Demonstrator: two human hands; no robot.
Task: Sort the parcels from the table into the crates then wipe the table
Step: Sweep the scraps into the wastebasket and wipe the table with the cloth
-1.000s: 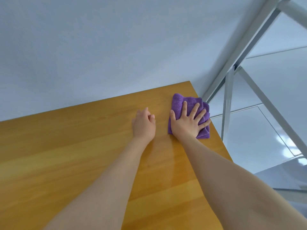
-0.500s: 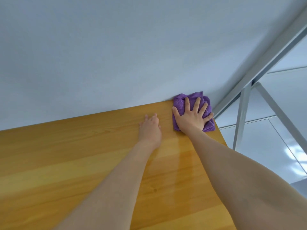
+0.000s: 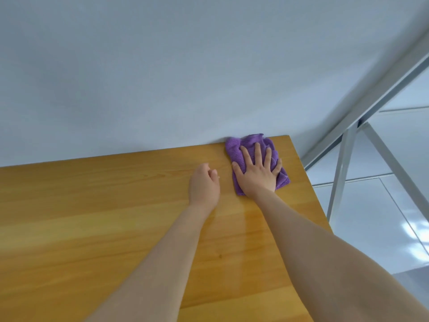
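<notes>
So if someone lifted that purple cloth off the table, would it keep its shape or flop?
Probably flop: the purple cloth lies rumpled in soft folds under the flat right hand. It looks thin and fluffy, so likely light. Pushed, it should slide on the glossy table but may bunch up.

Nothing legible as text, label, brand, number or sign on the wooden table (image 3: pixel 92 217), purple cloth (image 3: pixel 234 145) or wall (image 3: pixel 162 66).
</notes>
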